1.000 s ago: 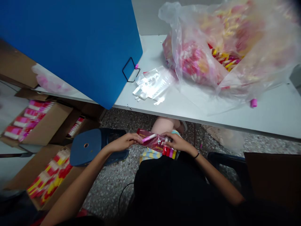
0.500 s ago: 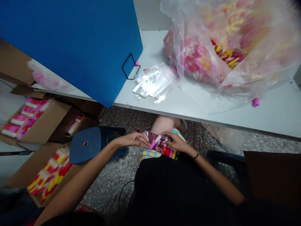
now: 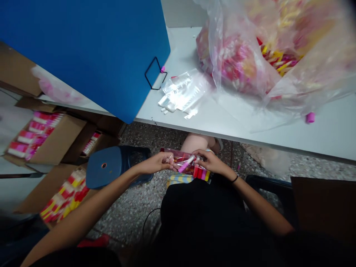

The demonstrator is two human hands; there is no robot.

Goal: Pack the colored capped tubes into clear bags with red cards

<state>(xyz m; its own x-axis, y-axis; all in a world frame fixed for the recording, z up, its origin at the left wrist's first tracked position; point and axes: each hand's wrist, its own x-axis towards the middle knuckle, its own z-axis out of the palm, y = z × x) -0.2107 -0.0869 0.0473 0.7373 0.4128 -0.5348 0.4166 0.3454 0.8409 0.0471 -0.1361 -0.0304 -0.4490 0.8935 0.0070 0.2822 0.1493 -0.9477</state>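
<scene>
Over my lap, both hands hold a clear plastic packet [image 3: 178,155] with dark red printing. At its left end, my left hand [image 3: 162,163] pinches the film. My right hand [image 3: 209,162] closes on the other end, above a row of red, pink and yellow marker caps [image 3: 201,174]. One pink and white marker [image 3: 186,164] lies slanted at the packet's middle; whether it is inside or on top I cannot tell. The right fingers partly hide the white ends of the pens.
On the white table [image 3: 222,126] ahead stand a big translucent bag [image 3: 233,70] of coloured pens, flat clear sleeves [image 3: 180,92] and a loose pink cap [image 3: 310,118]. A blue board [image 3: 111,55] rises at left. Below are a blue stool [image 3: 102,167] and cartons [image 3: 58,144] of packed pens.
My left fingers have closed from a looser, stretched pose into a pinch on the packet's left end. The right hand stays at the other end. The view has shifted slightly.
</scene>
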